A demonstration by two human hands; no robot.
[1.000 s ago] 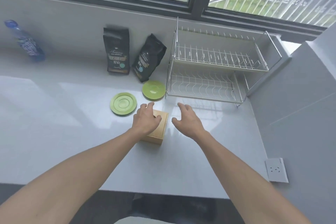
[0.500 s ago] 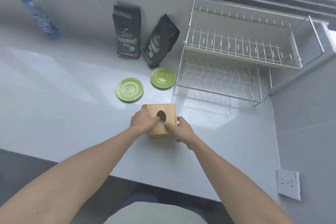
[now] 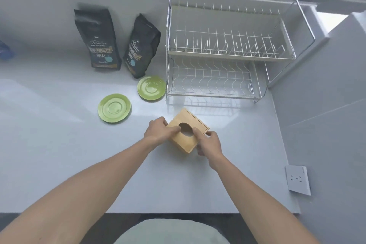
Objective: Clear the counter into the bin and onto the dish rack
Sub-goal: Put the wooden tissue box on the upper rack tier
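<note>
Wooden box (image 3: 188, 130) near centre, clamped between left hand (image 3: 158, 132) and right hand (image 3: 209, 144); two green saucers (image 3: 114, 107) on counter (image 3: 59, 144); dish rack (image 3: 227, 55) empty; clearing apparently barely begun.

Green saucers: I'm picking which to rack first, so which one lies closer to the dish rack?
The farther saucer, beside the dish rack and below the leaning coffee bag; the other saucer lies further left, nearer the person.

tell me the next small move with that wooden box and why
Probably lift the wooden box straight up off the counter. Left hand and right hand already grip opposite sides, with the two green saucers and dish rack standing clear of it.
</note>
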